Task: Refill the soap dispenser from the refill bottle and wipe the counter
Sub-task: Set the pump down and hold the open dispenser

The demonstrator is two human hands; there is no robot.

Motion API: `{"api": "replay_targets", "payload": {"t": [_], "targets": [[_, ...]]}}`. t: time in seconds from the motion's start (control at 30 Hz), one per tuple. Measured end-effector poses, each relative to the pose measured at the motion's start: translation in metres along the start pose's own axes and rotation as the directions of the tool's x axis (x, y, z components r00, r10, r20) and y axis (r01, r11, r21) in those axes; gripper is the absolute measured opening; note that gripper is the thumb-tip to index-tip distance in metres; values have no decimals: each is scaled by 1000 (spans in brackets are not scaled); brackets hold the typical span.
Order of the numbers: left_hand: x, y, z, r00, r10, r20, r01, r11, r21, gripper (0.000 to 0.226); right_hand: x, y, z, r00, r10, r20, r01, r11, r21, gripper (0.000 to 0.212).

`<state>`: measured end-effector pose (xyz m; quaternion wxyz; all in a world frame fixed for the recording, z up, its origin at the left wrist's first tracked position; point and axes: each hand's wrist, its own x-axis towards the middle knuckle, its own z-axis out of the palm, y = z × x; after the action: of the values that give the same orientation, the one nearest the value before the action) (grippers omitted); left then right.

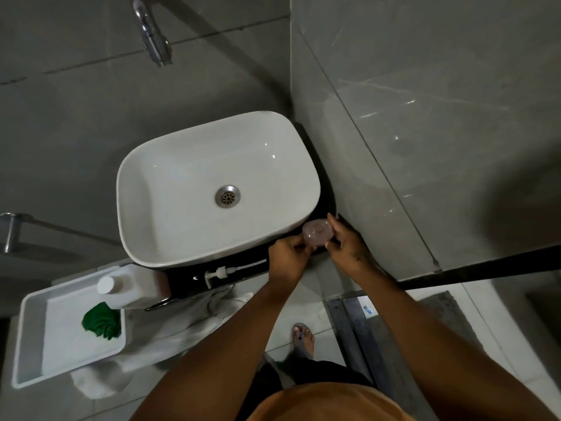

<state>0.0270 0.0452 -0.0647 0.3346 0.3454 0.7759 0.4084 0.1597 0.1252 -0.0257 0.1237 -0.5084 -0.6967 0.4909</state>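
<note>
Both hands on the soap dispenser (317, 233), a clear pinkish bottle seen from above, sitting on the dark counter (243, 265) at the front right corner of the white sink (188, 165), just beside the wall. Right hand (349, 247) has fingers and thumb curled round the dispenser's right side, gripping it. Left hand (288, 256) has fingertips pinched against its left edge, fingers curled. Pump head (224, 271), white with a long tube, lies flat on the counter in front of the sink, apart from the dispenser. Refill bottle (130, 287), white with white cap, stands upright at the counter's left end, touching the white tray (33, 338). Green cloth (101, 320) bunched in the tray, just beside the refill bottle. White towel (188, 317) hangs below the counter edge. Chrome tap (153, 34) above the sink.
</note>
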Motion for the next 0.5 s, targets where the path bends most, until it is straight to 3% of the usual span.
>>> {"api": "replay_targets", "payload": {"t": [0.33, 0.5], "targets": [[1, 8, 3, 1000, -26, 16, 25, 999, 24, 24, 9, 3, 9, 992, 111, -52, -114, 992, -52, 68], [-25, -3, -19, 999, -40, 27, 41, 999, -23, 10, -14, 0, 14, 957, 250, -147, -260, 964, -49, 61]]}}
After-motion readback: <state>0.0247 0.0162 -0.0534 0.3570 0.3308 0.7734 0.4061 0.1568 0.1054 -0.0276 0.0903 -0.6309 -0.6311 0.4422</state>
